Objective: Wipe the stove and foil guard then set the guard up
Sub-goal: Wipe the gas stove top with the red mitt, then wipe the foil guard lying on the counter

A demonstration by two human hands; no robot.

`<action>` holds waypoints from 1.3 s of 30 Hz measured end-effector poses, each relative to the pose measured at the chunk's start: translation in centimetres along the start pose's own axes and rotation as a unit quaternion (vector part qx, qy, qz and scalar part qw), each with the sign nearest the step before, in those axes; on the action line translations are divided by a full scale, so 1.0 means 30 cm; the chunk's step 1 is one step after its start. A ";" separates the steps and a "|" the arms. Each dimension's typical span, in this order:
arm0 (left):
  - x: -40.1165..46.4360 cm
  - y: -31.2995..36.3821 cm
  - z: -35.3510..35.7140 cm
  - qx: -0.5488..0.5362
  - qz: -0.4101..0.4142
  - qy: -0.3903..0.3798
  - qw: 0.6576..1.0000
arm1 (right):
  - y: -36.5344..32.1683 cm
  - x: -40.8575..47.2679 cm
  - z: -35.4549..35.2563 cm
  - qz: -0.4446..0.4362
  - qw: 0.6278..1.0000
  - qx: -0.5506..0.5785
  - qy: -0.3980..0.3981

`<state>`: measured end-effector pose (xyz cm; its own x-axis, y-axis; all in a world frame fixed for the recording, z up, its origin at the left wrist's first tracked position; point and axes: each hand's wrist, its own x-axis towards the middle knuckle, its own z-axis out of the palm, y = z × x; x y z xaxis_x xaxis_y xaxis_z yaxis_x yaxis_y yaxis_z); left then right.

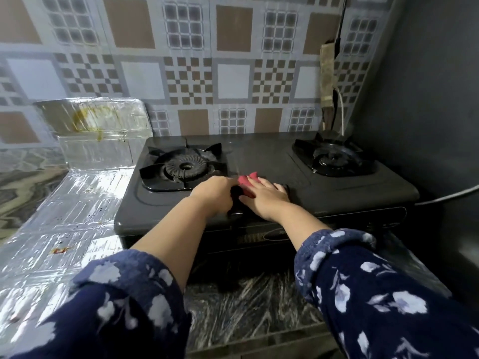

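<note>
So both hands are down on the stove (259, 161), right in the middle strip between the two burners. The right hand (264, 198) lies flat, fingers spread out straight, pressing on a pink cloth (247, 183) that pokes out from under the fingertips. The left hand (216, 194) is right beside it, touching, with the fingers curled in around the near edge of the cloth, so it looks like a loose grip, though I can't really see the fingertips themselves.

The stove is a dark two-burner unit sitting on a marbled counter (246, 307). The left burner (182, 167) is just beyond the left hand, and the right burner (334, 158) sits near the dark side wall (427, 99).

The foil guard (64, 224) isn't standing. Most of it lies flat on the counter to the left of the stove, touching its side, with the far panel (96, 130) propped up against the tiled wall (181, 60). That upright part has a yellowish smear on it, and there's a small reddish spot on the flat part, near the front.

Both sleeves (388, 294) are dark blue with pale flowers.
</note>
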<state>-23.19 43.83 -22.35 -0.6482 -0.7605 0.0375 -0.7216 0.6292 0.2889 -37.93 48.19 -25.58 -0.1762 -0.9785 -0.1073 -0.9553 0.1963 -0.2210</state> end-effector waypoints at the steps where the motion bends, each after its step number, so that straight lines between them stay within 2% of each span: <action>1: -0.026 -0.005 0.003 0.002 -0.004 -0.004 1.000 | -0.009 -0.017 0.011 -0.005 1.000 -0.001 0.013; 4: -0.098 -0.012 0.018 0.004 -0.005 0.000 1.000 | -0.037 -0.064 0.043 -0.024 0.999 0.007 0.045; 9: -0.209 -0.027 0.069 0.032 -0.020 0.064 0.997 | -0.065 -0.138 0.084 -0.072 0.991 0.028 0.111; 14: -0.373 -0.063 0.122 0.058 -0.056 0.118 0.990 | -0.116 -0.211 0.089 -0.145 0.985 0.018 0.094; 19: -0.615 -0.083 0.139 0.087 -0.141 0.146 0.975 | -0.240 -0.310 0.148 -0.223 0.970 0.017 0.097; 29: -1.077 -0.210 0.172 0.036 -0.318 0.102 0.942 | -0.613 -0.466 0.290 -0.326 0.943 0.044 0.059; 39: -1.262 -0.597 0.193 -0.018 -0.400 0.095 0.911 | -0.964 -0.387 0.482 -0.357 0.934 0.013 0.013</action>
<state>12.86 62.27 -34.48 0.1381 -0.9898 -0.0355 -0.9339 -0.1421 0.3282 -4.81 54.78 -31.95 0.4983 -0.8612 0.1001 -0.8249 -0.5065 -0.2508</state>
